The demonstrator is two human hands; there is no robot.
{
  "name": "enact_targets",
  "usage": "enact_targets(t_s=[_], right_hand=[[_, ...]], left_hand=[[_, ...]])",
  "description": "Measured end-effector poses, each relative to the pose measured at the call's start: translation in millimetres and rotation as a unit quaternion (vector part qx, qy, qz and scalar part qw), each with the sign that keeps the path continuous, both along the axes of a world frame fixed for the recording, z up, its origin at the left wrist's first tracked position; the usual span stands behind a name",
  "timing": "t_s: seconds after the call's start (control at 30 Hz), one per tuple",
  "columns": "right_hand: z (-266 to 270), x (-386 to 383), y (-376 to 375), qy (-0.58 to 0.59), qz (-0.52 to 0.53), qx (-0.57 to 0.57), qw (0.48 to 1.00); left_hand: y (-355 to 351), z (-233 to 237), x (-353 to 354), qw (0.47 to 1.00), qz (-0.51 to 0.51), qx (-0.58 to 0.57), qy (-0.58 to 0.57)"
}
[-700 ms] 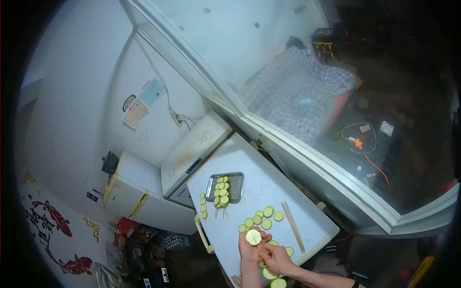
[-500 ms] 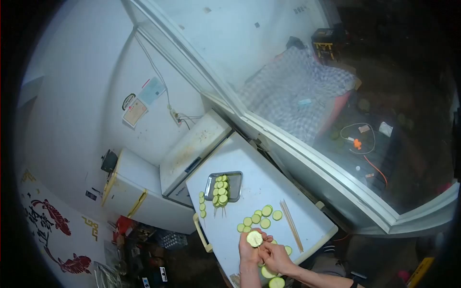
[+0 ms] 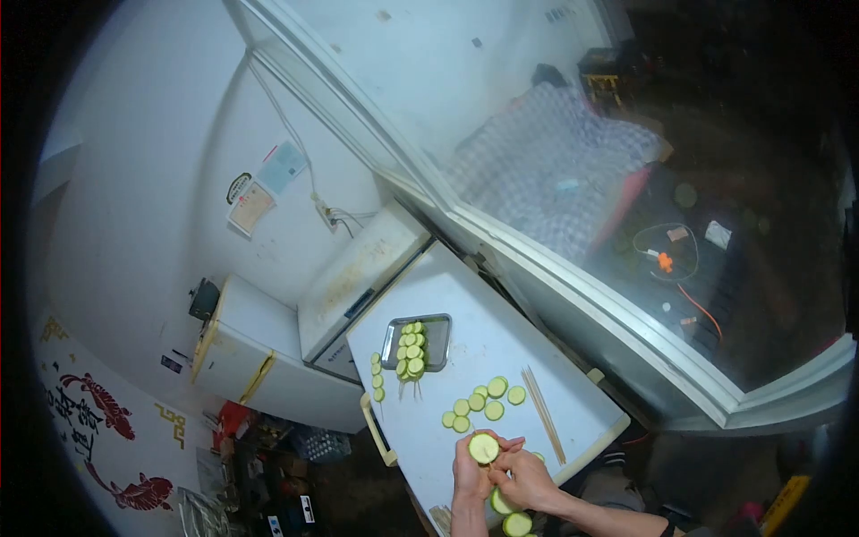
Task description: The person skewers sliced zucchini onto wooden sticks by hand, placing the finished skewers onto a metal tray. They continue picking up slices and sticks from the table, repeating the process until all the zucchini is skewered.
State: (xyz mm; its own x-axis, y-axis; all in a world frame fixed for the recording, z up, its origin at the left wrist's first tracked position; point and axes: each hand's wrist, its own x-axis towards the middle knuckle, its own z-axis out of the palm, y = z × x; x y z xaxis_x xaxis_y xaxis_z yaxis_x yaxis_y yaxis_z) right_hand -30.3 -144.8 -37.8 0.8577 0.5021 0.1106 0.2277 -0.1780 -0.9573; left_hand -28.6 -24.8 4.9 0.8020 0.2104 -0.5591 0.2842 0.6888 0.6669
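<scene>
My left hand (image 3: 469, 474) is closed around a round zucchini slice (image 3: 484, 448), its pale cut face turned up. My right hand (image 3: 528, 481) pinches just below and beside that slice, on what looks like a thin wooden skewer mostly hidden by the fingers. Several loose zucchini slices (image 3: 494, 410) lie beyond my hands, and more slices (image 3: 516, 524) are near my wrists. Bare wooden skewers (image 3: 543, 415) lie side by side to the right. Skewered zucchini slices (image 3: 411, 352) are piled in a metal tray (image 3: 438, 332), their stick ends over its near edge.
Another row of zucchini slices (image 3: 377, 377) lies left of the tray on the white tabletop (image 3: 483, 304). A white handle (image 3: 378, 431) sticks out at the left edge. A glazed partition (image 3: 573, 286) runs along the right side, and a white cabinet (image 3: 358, 268) stands behind.
Both hands have shifted slightly right with the zucchini slice, which has tilted a little. The tray, loose slices and bare skewers stay in place.
</scene>
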Motion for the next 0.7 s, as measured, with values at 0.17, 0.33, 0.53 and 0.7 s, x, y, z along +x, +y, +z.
enact_targets(t_s=[0.17, 0.33, 0.53, 0.7], right_hand=[[28.3, 7.1, -18.7, 0.03, 0.044, -0.092, 0.994], [23.3, 71.3, -20.4, 0.0, -0.116, -0.033, 0.993], [0.4, 87.6, 4.4, 0.275, 0.058, -0.012, 0.96], [-29.2, 99.9, 19.9, 0.235, 0.007, -0.008, 0.972]], left_hand=[[5.5, -21.5, -17.6, 0.996, -0.058, 0.063, -0.038], [3.8, -47.3, -23.2, 0.996, -0.022, 0.081, 0.019], [-5.2, -47.7, -22.3, 0.996, -0.06, 0.059, 0.007], [-13.8, -45.6, -38.6, 0.99, -0.129, -0.049, 0.021]])
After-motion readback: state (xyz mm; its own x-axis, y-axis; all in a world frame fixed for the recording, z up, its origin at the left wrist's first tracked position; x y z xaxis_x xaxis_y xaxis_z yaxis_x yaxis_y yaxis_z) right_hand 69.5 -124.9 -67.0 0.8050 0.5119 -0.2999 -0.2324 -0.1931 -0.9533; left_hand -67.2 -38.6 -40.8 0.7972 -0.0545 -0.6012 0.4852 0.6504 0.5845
